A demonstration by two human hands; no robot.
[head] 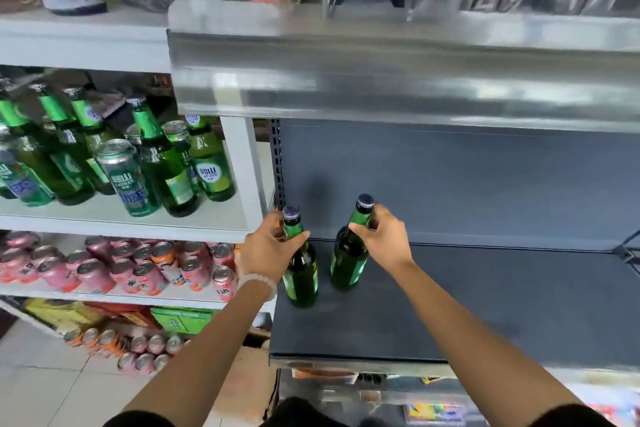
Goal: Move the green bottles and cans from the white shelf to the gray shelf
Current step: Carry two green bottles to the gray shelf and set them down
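Two green glass bottles stand upright on the gray shelf (485,305) near its left end. My left hand (268,246) grips the neck of the left bottle (301,274). My right hand (384,236) is closed around the neck of the right bottle (348,265). On the white shelf (114,222) to the left stand several more green bottles (162,163) and green cans (126,177), crowded together.
A metal shelf edge (398,80) overhangs the gray shelf. Pink cans (145,267) fill the white shelf below the green ones, and more cans and boxes lie lower down. A white upright (242,166) separates the two shelf units.
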